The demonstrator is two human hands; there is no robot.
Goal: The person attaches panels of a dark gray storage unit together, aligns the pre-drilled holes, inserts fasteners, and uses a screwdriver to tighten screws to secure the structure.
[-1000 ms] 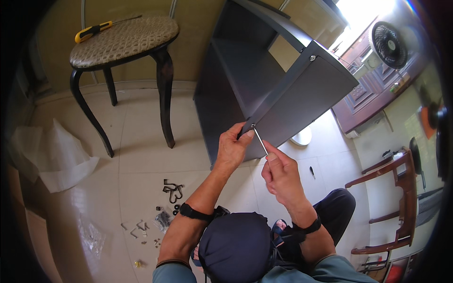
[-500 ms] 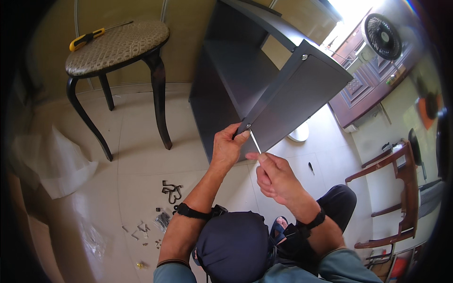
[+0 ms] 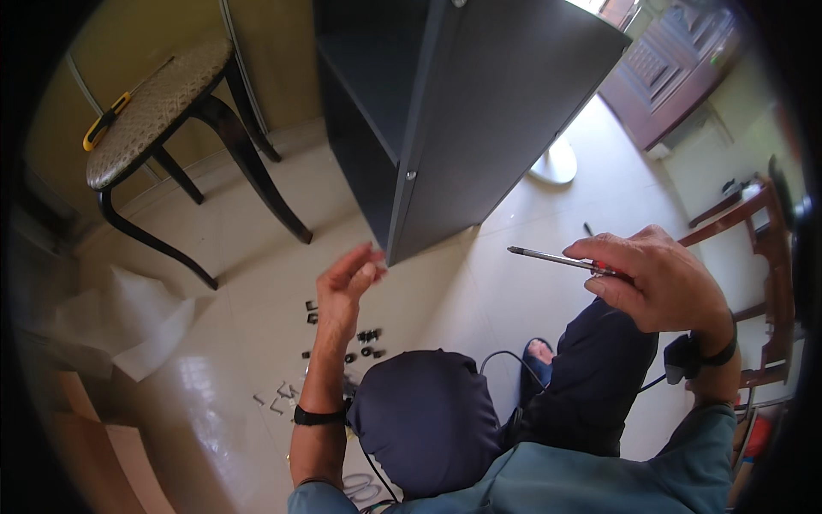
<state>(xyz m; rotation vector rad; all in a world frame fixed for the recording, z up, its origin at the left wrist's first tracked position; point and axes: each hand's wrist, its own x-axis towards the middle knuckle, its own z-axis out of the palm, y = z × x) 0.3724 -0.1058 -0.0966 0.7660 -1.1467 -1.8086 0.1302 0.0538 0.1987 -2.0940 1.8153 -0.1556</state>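
My right hand is closed around the red handle of a screwdriver, whose metal shaft points left through the air, apart from the cabinet. My left hand hovers just left of the lower front corner of a dark grey cabinet. Its fingers are loosely bent and a little apart, slightly blurred, with nothing visible in them. On the cabinet's near edge a silver screw head shows, and another sits at the upper edge of the view. Open shelf spaces face left.
A patterned stool at the left bears a yellow-and-black screwdriver. Several small black fittings and metal pieces lie on the tiled floor. Plastic wrapping and a cardboard box are at the left, a wooden chair at the right.
My right hand has drawn the screwdriver away from the screw, to the right. My left hand has let go of the cabinet edge and moved down and left. The view has shifted.
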